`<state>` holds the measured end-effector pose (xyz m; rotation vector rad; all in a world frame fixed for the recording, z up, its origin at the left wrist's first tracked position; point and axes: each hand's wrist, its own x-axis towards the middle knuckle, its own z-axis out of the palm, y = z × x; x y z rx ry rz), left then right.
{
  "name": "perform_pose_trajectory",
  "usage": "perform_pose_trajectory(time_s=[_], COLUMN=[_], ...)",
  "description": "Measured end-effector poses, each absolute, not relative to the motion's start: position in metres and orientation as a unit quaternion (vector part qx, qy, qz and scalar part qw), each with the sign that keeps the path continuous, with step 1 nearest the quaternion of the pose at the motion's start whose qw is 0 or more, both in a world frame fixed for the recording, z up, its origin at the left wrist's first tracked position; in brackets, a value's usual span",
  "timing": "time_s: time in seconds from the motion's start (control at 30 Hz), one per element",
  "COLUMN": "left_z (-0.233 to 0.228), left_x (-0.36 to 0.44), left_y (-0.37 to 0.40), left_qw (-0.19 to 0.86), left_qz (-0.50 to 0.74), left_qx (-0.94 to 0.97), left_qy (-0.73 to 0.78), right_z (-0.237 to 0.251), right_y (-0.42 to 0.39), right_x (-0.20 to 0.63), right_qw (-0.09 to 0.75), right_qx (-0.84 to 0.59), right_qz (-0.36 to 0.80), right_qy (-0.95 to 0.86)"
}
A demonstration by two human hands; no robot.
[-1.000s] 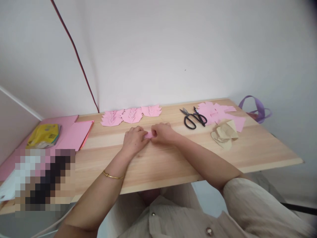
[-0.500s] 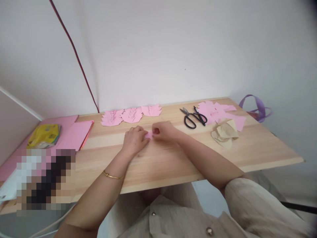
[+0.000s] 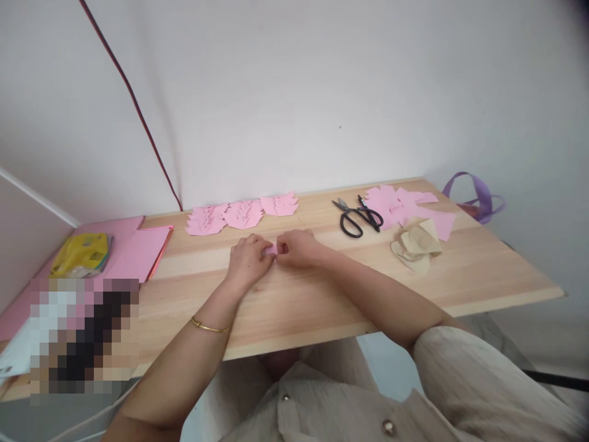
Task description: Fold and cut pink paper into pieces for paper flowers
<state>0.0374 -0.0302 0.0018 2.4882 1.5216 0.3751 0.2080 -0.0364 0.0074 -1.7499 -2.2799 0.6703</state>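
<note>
My left hand (image 3: 247,261) and my right hand (image 3: 297,247) meet in the middle of the wooden table (image 3: 322,294). Both pinch a small folded pink paper piece (image 3: 272,248) between their fingertips, low over the tabletop. Most of the piece is hidden by my fingers. A thin gold bangle (image 3: 209,327) sits on my left wrist. Three cut pink paper shapes (image 3: 243,214) lie in a row just beyond my hands.
Black scissors (image 3: 357,217) lie to the right, next to loose pink paper scraps (image 3: 405,205) and crumpled beige paper (image 3: 416,244). Pink paper sheets (image 3: 135,252) and a yellow packet (image 3: 81,253) rest at the left. A purple ribbon (image 3: 473,193) hangs off the far right corner.
My hands have stayed in place, working the small pink piece; my right fingers shifted slightly left and closed in against my left fingers. The view tilted a little.
</note>
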Motion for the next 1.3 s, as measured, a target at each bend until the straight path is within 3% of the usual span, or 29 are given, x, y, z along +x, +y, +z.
perform_pose_trajectory(time_s=[0.8, 0.97, 1.13, 1.3], left_z=[-0.001, -0.001, 0.003, 0.003], left_x=[0.023, 0.016, 0.023, 0.032], left_y=[-0.007, -0.002, -0.013, -0.021], left_qw=[0.139, 0.089, 0.100, 0.158], left_qz=[0.162, 0.187, 0.270, 0.181], left_qx=[0.787, 0.757, 0.829, 0.896], left_qy=[0.579, 0.620, 0.479, 0.373], right_z=[0.006, 0.006, 0.005, 0.009], right_y=[-0.035, -0.034, -0.036, -0.035], right_x=[0.206, 0.208, 0.209, 0.218], right_qw=[0.073, 0.071, 0.083, 0.087], right_qx=[-0.585, -0.584, -0.576, -0.552], right_qz=[0.202, 0.204, 0.199, 0.228], right_qy=[-0.782, -0.783, -0.789, -0.797])
